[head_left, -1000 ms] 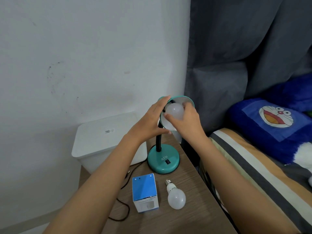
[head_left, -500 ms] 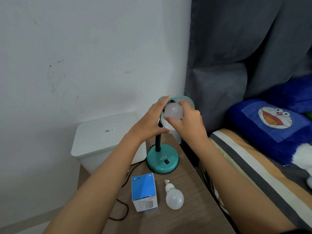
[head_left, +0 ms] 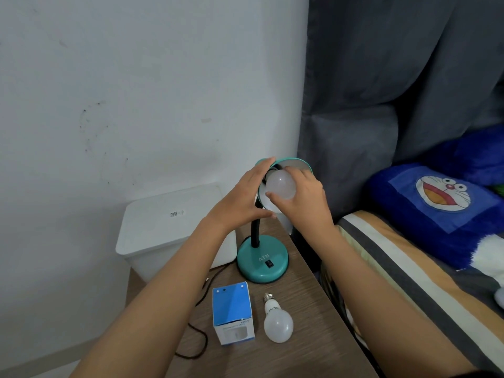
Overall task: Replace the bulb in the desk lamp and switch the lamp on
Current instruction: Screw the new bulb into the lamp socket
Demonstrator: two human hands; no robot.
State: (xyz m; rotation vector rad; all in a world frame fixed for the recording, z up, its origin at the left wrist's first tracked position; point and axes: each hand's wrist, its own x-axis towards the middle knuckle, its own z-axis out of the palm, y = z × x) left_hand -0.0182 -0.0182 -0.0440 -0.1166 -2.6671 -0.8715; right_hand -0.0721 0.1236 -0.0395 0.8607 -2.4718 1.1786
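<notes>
Right hand (head_left: 302,203) fingers wrapped around the white bulb (head_left: 281,184) inside the teal lamp shade (head_left: 296,162); left hand (head_left: 242,199) cups the shade's left edge, fingers curled on it. Lamp base (head_left: 261,261) stands on the wooden tabletop (head_left: 300,350), black switch facing front. Second bulb (head_left: 277,320) lies loose on the tabletop just beside the blue bulb box (head_left: 233,312); can't tell what's in the box. White lidded bin (head_left: 169,227) sits behind, closed.
</notes>
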